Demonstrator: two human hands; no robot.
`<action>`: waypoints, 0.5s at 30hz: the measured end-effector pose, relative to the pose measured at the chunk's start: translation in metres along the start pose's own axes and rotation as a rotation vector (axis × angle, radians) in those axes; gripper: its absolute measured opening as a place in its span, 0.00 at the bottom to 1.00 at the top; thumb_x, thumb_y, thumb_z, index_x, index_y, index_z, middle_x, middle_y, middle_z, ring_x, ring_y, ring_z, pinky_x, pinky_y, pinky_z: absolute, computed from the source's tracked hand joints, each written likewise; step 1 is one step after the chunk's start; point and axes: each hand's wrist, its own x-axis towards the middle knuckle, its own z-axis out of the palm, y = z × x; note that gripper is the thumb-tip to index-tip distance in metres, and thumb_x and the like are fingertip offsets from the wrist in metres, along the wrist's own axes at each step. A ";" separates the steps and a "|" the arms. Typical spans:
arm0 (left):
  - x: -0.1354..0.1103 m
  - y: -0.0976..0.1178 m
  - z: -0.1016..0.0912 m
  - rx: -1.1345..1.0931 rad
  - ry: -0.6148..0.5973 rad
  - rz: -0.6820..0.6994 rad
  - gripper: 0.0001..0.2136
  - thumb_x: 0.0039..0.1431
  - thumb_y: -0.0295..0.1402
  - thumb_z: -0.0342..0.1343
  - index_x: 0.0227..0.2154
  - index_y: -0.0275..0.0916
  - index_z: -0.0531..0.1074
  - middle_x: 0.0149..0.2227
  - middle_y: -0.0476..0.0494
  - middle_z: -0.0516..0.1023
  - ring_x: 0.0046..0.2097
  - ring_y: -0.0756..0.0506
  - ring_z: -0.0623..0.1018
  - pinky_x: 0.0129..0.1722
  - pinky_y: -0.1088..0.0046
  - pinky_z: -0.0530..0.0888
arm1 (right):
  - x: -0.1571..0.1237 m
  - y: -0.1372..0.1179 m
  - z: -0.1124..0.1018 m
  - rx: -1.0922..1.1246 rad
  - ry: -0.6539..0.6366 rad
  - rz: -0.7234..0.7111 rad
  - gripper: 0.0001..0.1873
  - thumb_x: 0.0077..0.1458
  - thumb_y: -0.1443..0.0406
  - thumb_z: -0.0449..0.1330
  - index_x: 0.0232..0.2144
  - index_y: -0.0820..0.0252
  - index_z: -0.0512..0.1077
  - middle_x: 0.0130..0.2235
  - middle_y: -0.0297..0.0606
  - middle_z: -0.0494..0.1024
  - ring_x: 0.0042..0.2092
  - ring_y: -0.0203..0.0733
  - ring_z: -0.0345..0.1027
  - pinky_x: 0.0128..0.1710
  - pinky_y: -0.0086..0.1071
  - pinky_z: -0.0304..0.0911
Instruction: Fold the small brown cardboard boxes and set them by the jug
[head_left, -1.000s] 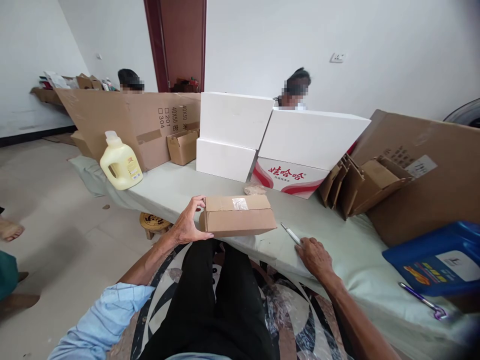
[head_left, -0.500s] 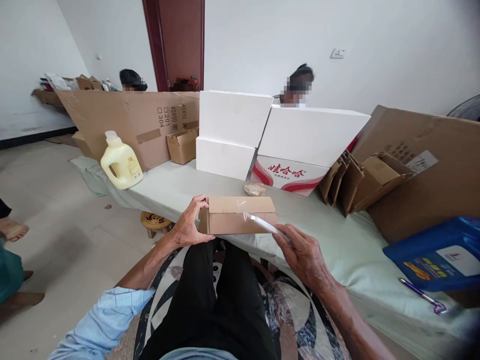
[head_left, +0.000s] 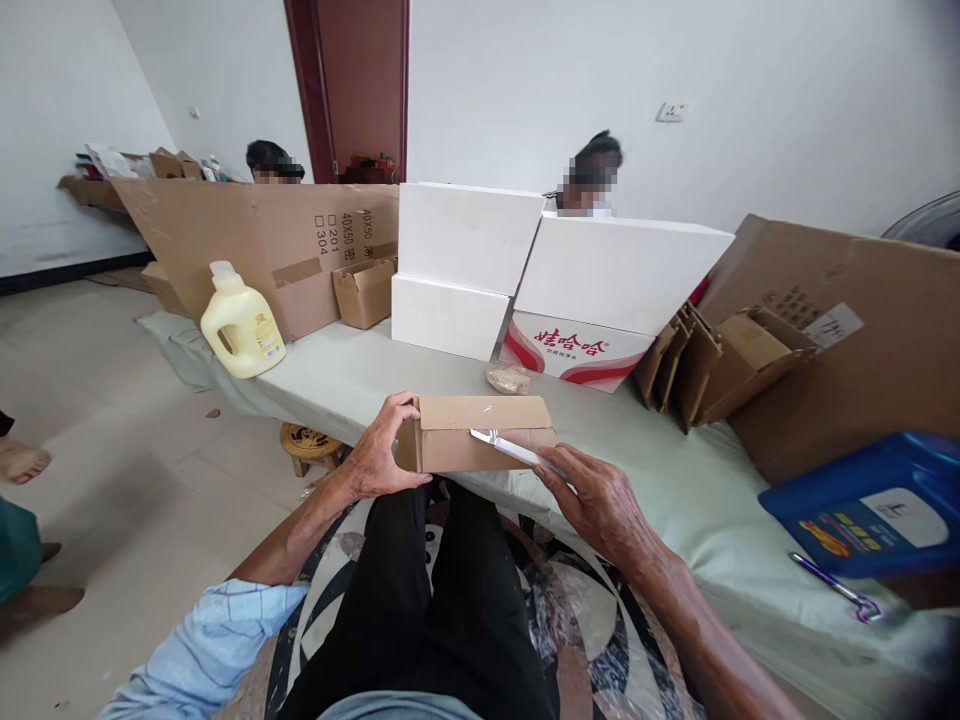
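A small closed cardboard box (head_left: 456, 452) lies at the near edge of the cloth-covered table, just above my knees. My left hand (head_left: 380, 450) grips its left end, thumb low and fingers at the top corner. In my right hand (head_left: 601, 500) is a white craft knife (head_left: 516, 450). Its slim blade lies over the lid seam near the middle of the box, where a bit of clear tape shows. How deep the tip reaches, I cannot tell. Behind the box sits a small plastic-wrapped bundle (head_left: 508, 379).
White boxes (head_left: 469, 240) are stacked across the table. A pale yellow jug (head_left: 244, 325) stands left. Folded cardboard cartons (head_left: 739, 355), a blue jug (head_left: 862, 510) and a purple-handled tool (head_left: 836, 588) lie right. Two people sit behind the boxes; another's foot (head_left: 22, 462) shows at left.
The knife has moved left along the lid and lies flatter, my right hand following a little. The clear tape at the seam stands up less. My left hand keeps its grip.
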 end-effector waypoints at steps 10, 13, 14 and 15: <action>0.000 0.001 -0.002 0.005 -0.008 -0.012 0.39 0.44 0.34 0.78 0.57 0.45 0.63 0.69 0.28 0.65 0.72 0.27 0.68 0.68 0.46 0.71 | 0.002 -0.001 -0.008 -0.009 -0.062 -0.011 0.20 0.81 0.55 0.49 0.45 0.55 0.78 0.36 0.40 0.80 0.33 0.43 0.74 0.33 0.35 0.61; 0.000 0.002 -0.001 0.000 -0.012 -0.009 0.38 0.45 0.34 0.78 0.57 0.45 0.64 0.69 0.28 0.65 0.73 0.27 0.68 0.69 0.46 0.71 | 0.005 -0.003 -0.011 0.005 -0.058 -0.002 0.20 0.81 0.55 0.49 0.46 0.55 0.79 0.37 0.41 0.81 0.35 0.44 0.75 0.35 0.35 0.63; 0.000 0.002 -0.001 -0.001 -0.017 -0.011 0.38 0.45 0.34 0.78 0.57 0.44 0.64 0.69 0.28 0.64 0.73 0.27 0.67 0.69 0.46 0.71 | 0.006 -0.003 -0.012 0.007 -0.057 0.002 0.21 0.81 0.55 0.49 0.47 0.55 0.79 0.38 0.42 0.82 0.36 0.45 0.76 0.35 0.35 0.64; 0.000 0.003 -0.001 0.000 -0.022 -0.013 0.38 0.45 0.34 0.78 0.57 0.44 0.64 0.69 0.28 0.64 0.73 0.27 0.67 0.69 0.46 0.71 | 0.008 -0.003 -0.014 0.007 -0.060 0.006 0.21 0.81 0.54 0.49 0.47 0.55 0.80 0.39 0.42 0.83 0.37 0.45 0.77 0.36 0.35 0.64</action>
